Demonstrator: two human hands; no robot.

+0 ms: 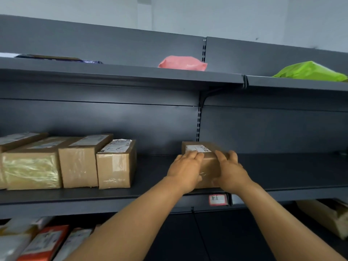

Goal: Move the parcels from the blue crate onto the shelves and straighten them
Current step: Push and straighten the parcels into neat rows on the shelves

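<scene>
- Four brown boxes (62, 162) stand side by side on the left of the middle shelf (150, 193).
- Left hand (185, 170) holds the left side of a small brown parcel (204, 157), fingers curled over its top.
- Right hand (230, 170) holds its right side.
- Pink bag (181, 63) and green bag (310, 71) lie on the top shelf (131, 72).

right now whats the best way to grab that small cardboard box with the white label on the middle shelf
Take the small cardboard box by its two short side faces, reaching in from the open front of the middle shelf. It sits alone with bare shelf on both sides, so a hand fits on each. The left hand and right hand already hold it this way, fingers on top near the white label.
</scene>
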